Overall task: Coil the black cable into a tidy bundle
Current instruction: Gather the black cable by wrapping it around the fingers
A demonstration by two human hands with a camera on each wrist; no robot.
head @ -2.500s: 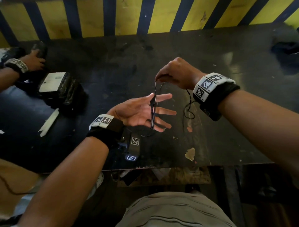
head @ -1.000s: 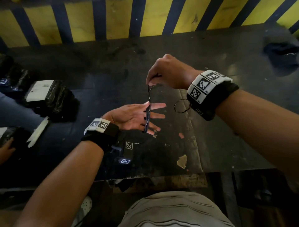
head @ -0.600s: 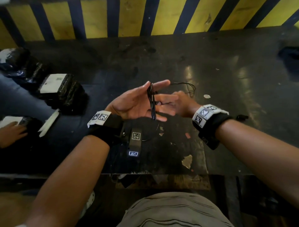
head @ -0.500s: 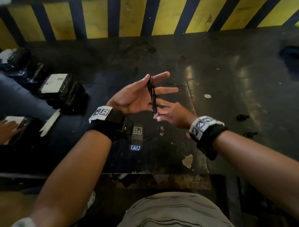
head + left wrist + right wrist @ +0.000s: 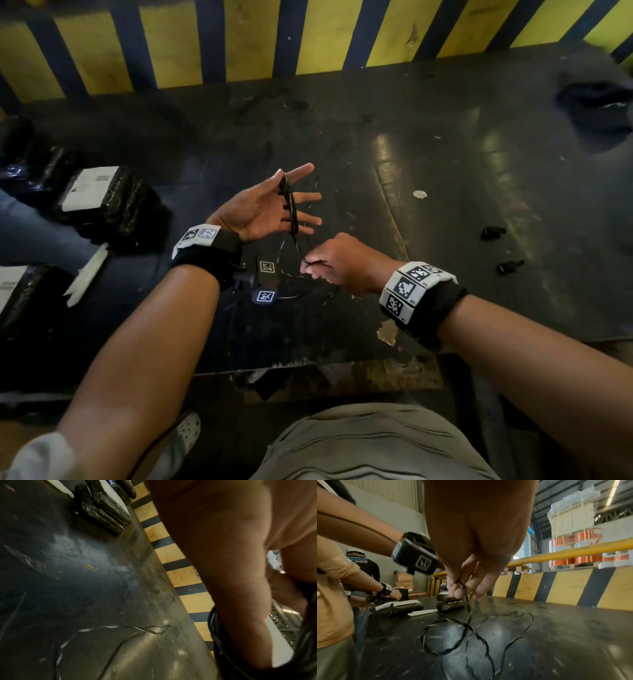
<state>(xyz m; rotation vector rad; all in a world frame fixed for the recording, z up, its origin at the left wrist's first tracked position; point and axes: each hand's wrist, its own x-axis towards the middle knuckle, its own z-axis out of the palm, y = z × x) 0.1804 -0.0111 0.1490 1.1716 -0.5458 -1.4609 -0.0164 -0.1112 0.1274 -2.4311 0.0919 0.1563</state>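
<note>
**Cable wound on my left palm, tail pinched by my right**

My left hand (image 5: 263,209) sits mid-frame, palm up, fingers spread, black cable (image 5: 290,205) looped across them. Below it, my right hand (image 5: 337,262) pinches the cable's loose tail, which trails onto the counter (image 5: 445,171).

This is a warehouse or factory hall. A high metal roof (image 5: 565,497) spans above, pallets carry wrapped boxes (image 5: 571,516) and orange drums (image 5: 583,536), a yellow rail (image 5: 573,553) and a yellow-black striped barrier (image 5: 239,37) border the worn dark counter (image 5: 428,144), and other workers (image 5: 363,563) pack black bundles (image 5: 113,202).
</note>
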